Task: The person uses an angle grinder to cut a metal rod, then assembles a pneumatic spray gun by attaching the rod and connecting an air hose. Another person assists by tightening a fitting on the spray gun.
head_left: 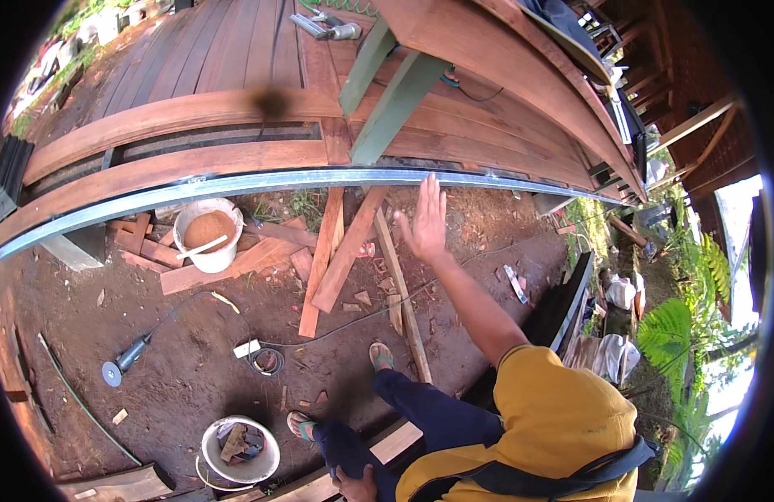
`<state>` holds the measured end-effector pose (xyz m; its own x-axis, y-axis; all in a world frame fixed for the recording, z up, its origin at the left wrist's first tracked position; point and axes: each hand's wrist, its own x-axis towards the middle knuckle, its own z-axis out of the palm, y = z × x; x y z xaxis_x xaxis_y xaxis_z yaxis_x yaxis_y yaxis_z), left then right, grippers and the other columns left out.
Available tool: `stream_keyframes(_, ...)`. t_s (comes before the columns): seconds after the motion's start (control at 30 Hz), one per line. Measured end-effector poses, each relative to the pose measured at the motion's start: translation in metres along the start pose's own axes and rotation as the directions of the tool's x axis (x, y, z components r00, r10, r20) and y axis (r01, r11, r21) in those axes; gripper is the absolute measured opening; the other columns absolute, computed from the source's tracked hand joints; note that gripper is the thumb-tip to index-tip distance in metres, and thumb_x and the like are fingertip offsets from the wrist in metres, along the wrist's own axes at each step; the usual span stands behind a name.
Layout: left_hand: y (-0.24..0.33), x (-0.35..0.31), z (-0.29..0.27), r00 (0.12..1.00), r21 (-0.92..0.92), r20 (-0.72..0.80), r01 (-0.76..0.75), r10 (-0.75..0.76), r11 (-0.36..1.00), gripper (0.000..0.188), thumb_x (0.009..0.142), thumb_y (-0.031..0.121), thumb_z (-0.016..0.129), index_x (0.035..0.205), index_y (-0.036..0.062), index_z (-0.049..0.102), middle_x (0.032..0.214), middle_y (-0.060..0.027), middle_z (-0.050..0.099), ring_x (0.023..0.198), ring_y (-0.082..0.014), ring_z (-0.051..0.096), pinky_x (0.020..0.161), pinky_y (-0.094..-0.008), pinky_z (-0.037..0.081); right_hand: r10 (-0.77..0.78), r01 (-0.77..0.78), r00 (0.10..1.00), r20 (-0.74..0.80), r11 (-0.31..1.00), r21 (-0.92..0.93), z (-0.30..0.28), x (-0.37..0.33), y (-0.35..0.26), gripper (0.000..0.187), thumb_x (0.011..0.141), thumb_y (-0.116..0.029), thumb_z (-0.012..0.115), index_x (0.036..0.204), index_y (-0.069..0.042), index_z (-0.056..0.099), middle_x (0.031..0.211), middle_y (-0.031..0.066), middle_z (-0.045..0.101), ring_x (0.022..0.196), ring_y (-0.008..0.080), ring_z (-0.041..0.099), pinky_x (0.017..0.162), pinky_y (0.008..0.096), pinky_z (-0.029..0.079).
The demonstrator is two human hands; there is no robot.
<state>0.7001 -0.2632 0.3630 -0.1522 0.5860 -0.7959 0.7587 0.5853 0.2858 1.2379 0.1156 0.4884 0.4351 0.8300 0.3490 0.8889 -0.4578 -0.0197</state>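
My right hand (425, 222) is stretched out with straight fingers and the thumb apart. Its fingertips lie over the near edge of a long silvery metal bar (320, 177); whether they press on it I cannot tell. The bar runs along the front of a reddish wooden deck (211, 107), beside an outer plank (169, 164). Low in the picture, my left hand (353, 484) rests on my dark trouser leg, holding nothing, its fingers partly in view. Two green posts (395, 109) rise from the deck just beyond the bar.
Beneath the bar stand a white bucket (206, 259) of brown material and loose planks (328, 259). An angle grinder (129, 358), a coiled cable (266, 361) and a bucket of offcuts (266, 460) are on the dirt. A power tool (345, 32) lies on the deck; dark boards (563, 301) are stacked at right.
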Motion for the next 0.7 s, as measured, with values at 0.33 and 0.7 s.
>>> stream_keyframes(0.33, 0.133, -0.036, 0.032, 0.981, 0.214, -0.005, 0.191, -0.194, 0.958, 0.094, 0.079, 0.047, 0.089, 0.157, 0.0108, 0.05, 0.16, -0.0245, 0.044, 0.147, -0.0479, 0.045, 0.119, -0.0563, 0.045, -0.143, 0.187, 0.944, 0.296, 0.974, -0.127, 0.024, 0.055, 0.076, 0.106, 0.097, -0.06, 0.066, 0.169, 0.002, 0.02, 0.179, 0.0191, 0.015, 0.167, 0.0333, 0.013, 0.135, 0.0553, 0.007)
stream_keyframes(0.7, 0.261, 0.12, 0.128, 0.952, -0.064, 0.079, -0.29, 0.295, 0.955, 0.075, 0.086, 0.052, 0.081, 0.142, 0.0047, 0.063, 0.138, -0.0259, 0.065, 0.13, -0.045, 0.062, 0.109, -0.0581, 0.05, -0.397, 0.404, 0.909, 0.129, 0.914, -0.035, 0.044, 0.056, 0.105, 0.109, 0.088, -0.044, 0.078, 0.167, 0.004, 0.021, 0.176, 0.0217, 0.022, 0.165, 0.0374, 0.019, 0.134, 0.0558, 0.01)
